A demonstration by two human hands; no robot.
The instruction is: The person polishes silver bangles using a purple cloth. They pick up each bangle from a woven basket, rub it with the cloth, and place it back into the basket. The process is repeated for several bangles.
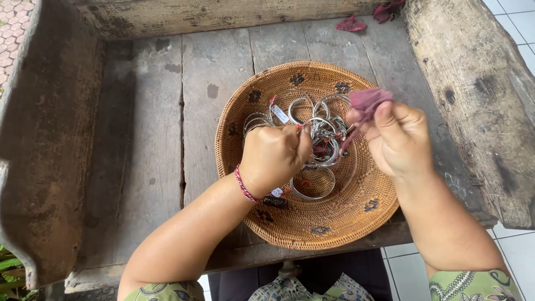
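Observation:
A round woven basket [340, 220] sits on a worn wooden surface and holds several silver bangles [326, 131] with small tags. My left hand [274, 156] is closed over the basket, pinching a thin red string and a silver bangle near its fingertips. A red and white thread bracelet [243, 185] circles that wrist. My right hand [397, 138] is closed on a dull purple cloth [368, 102], held just to the right of the bangle. One loose bangle [313, 192] lies flat below my left hand.
The basket rests on grey weathered planks [161, 139] with thick raised wooden sides at left [44, 139] and right [473, 83]. Two red scraps [351, 24] lie at the back. White floor tiles [515, 22] show at the right edge.

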